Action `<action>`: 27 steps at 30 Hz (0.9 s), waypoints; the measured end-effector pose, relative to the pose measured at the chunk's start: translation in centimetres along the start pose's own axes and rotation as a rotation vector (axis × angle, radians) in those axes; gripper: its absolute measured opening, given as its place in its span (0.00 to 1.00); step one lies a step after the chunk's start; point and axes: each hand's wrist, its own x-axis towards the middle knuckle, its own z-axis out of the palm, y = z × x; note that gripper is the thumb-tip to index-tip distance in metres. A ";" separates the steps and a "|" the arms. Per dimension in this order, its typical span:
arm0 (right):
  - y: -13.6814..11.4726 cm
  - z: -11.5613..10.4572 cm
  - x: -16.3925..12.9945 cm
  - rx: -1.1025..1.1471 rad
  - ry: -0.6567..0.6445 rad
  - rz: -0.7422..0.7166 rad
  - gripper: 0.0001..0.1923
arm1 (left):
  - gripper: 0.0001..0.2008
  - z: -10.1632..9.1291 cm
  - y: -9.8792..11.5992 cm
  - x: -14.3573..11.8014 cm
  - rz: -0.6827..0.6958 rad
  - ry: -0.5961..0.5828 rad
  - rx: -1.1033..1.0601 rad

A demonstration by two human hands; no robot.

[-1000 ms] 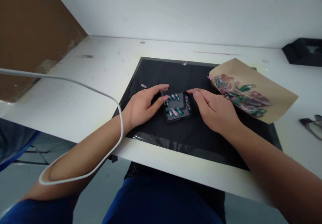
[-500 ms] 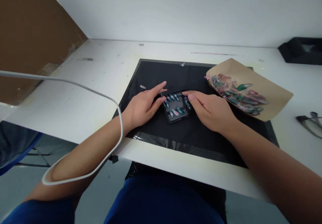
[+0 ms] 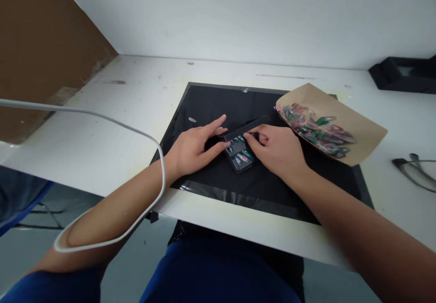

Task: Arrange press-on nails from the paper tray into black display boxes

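A small black case [image 3: 240, 168] lies on a black mat [image 3: 211, 103] with several glossy green and pink press-on nails [image 3: 243, 157] set in rows inside. Its black lid [image 3: 242, 129] stands tilted up over the far side, partly covering the back row. My right hand [image 3: 277, 151] pinches the lid's right part between thumb and fingers. At the case's left side, my left hand [image 3: 199, 147] rests with its fingers stretched out and apart, its thumb tip touching the edge near the lid. My right hand hides the case's right side.
A brown paper tray [image 3: 361, 135] full of loose press-on nails stands right of my hands. One pale nail [image 3: 192, 119] lies on the mat at left. Glasses [image 3: 413, 171] and a black holder [image 3: 402, 73] are farther right. A white cable [image 3: 136, 130] loops across my left forearm.
The lid has come up and now slants over the back of the case. My right hand has closed on it, and the case has turned slightly. My left thumb has shifted along the edge.
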 end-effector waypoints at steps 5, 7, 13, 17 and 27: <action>-0.2 0.1 0.0 -0.041 0.010 -0.007 0.12 | 0.36 0.0 0.0 0.0 -0.008 -0.004 0.000; -0.3 0.2 0.0 -0.063 0.012 0.000 0.12 | 0.39 0.1 -0.1 0.1 -0.006 -0.012 0.008; -0.7 0.1 0.1 -0.089 0.000 0.028 0.12 | 0.42 0.0 0.1 0.1 -0.017 -0.012 0.053; -1.0 0.1 -0.4 -0.077 -0.003 0.019 0.13 | 0.34 -0.1 0.5 0.0 -0.021 -0.011 0.120; -1.1 -0.5 -0.7 -0.180 0.067 -0.042 0.17 | 0.26 -0.3 -0.3 0.2 0.003 -0.007 -0.033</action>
